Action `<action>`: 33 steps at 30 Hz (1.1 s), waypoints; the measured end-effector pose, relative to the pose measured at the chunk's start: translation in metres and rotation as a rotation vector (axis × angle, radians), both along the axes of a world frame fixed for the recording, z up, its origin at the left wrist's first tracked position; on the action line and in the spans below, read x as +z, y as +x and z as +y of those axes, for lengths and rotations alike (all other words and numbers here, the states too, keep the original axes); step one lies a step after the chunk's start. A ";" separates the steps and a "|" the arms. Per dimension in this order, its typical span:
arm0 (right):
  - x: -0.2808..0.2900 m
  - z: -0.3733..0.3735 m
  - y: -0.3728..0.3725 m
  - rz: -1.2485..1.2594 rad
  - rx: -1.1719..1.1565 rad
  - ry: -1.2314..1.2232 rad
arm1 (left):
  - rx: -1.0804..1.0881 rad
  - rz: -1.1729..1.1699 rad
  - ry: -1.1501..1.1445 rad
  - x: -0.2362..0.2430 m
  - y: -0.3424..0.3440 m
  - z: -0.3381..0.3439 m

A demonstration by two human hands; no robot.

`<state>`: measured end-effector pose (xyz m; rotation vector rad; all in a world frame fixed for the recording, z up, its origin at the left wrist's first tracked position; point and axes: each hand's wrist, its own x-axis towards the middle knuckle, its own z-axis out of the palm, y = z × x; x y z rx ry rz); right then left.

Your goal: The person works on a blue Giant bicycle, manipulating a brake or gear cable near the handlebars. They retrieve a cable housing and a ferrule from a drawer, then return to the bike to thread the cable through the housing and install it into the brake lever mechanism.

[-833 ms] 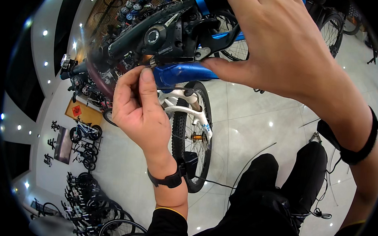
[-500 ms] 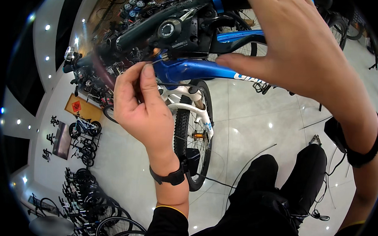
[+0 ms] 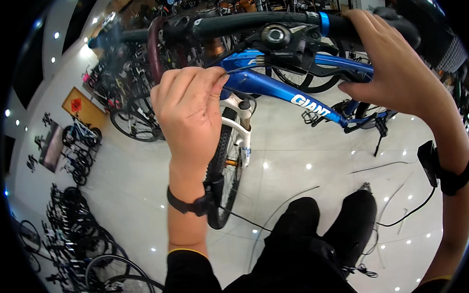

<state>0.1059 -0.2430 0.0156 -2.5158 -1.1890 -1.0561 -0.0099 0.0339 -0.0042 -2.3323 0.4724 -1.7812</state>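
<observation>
My left hand (image 3: pixel 190 111) is closed, its back toward me. Thumb and forefinger pinch a thin dark cable (image 3: pixel 239 70) that runs to the shifter and brake lever unit (image 3: pixel 282 39) on the black handlebar (image 3: pixel 244 22). My right hand (image 3: pixel 402 75) lies over the bar's right grip (image 3: pixel 406 36), fingers across it and thumb below the black brake lever (image 3: pixel 327 71). Beneath the bar is the blue bicycle frame (image 3: pixel 275 88), with a white fork (image 3: pixel 240 123) and a knobby front wheel (image 3: pixel 226 161). My left fingertips partly hide the cable end.
Loose cable pieces (image 3: pixel 281 207) lie on the shiny tiled floor (image 3: pixel 290 174) near my knees. Rows of bicycles (image 3: pixel 79 234) stand at the left, and more are parked behind the handlebar. A dark red curved tube (image 3: pixel 155 48) stands close by my left fingers.
My left hand has turned so its back shows, with the fingers still pinched. The handlebar looks more level, and the view has shifted. My right hand stays at the grip.
</observation>
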 end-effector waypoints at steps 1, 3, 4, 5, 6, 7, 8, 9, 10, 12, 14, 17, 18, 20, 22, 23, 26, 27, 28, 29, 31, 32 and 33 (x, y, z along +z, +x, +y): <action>-0.002 0.000 0.002 -0.028 0.025 -0.017 | 0.011 0.049 0.010 -0.001 -0.005 0.005; 0.000 -0.001 0.004 -0.084 0.082 -0.038 | 0.037 0.147 0.042 0.007 -0.020 0.012; 0.007 -0.002 -0.003 -0.016 0.120 -0.054 | 0.035 0.192 0.068 0.009 -0.026 0.015; 0.008 -0.002 -0.002 0.015 0.120 -0.050 | 0.029 0.274 0.039 0.011 -0.033 0.019; 0.012 -0.004 -0.003 0.008 0.125 -0.061 | 0.017 0.349 0.006 0.014 -0.044 0.022; 0.014 -0.004 -0.003 0.013 0.137 -0.073 | 0.010 0.436 -0.027 0.014 -0.054 0.026; 0.014 -0.002 -0.003 0.024 0.143 -0.078 | -0.019 0.523 -0.097 0.014 -0.062 0.031; 0.015 0.001 -0.004 0.031 0.148 -0.082 | -0.027 0.591 -0.203 0.013 -0.071 0.034; 0.019 0.001 -0.006 0.036 0.142 -0.080 | -0.045 0.657 -0.299 0.013 -0.078 0.035; 0.028 -0.001 -0.013 0.098 0.101 -0.119 | -0.059 0.821 -0.482 0.021 -0.094 0.039; 0.029 -0.004 -0.016 0.164 0.080 -0.124 | -0.031 1.046 -0.643 0.056 -0.115 0.041; 0.029 -0.004 -0.017 0.177 0.077 -0.119 | 0.024 1.241 -0.774 0.096 -0.130 0.052; 0.031 -0.002 -0.020 0.170 0.114 -0.098 | 0.083 1.197 -0.776 0.103 -0.134 0.050; 0.031 0.000 -0.019 0.164 0.113 -0.103 | 0.037 0.981 -0.721 0.084 -0.103 0.064; 0.032 0.000 -0.018 0.179 0.110 -0.108 | -0.060 0.856 -0.801 0.070 -0.080 0.078; 0.032 0.000 -0.018 0.186 0.107 -0.109 | -0.110 0.843 -0.816 0.063 -0.074 0.085; 0.030 -0.002 -0.015 0.138 0.112 -0.115 | -0.258 0.773 -0.880 0.050 -0.056 0.097; 0.027 -0.004 -0.014 0.104 0.107 -0.129 | -0.271 0.659 -0.841 0.046 -0.052 0.097; 0.024 -0.005 -0.010 0.069 0.104 -0.143 | -0.282 0.545 -0.801 0.043 -0.050 0.095; 0.022 -0.006 -0.006 0.035 0.103 -0.155 | -0.291 0.430 -0.760 0.042 -0.049 0.091; 0.015 -0.006 0.000 0.036 0.121 -0.128 | -0.305 0.193 -0.649 0.031 -0.043 0.077; 0.012 -0.006 0.002 0.026 0.134 -0.128 | -0.299 0.118 -0.621 0.025 -0.040 0.072; 0.012 -0.008 0.005 0.012 0.141 -0.134 | -0.298 0.039 -0.597 0.022 -0.034 0.072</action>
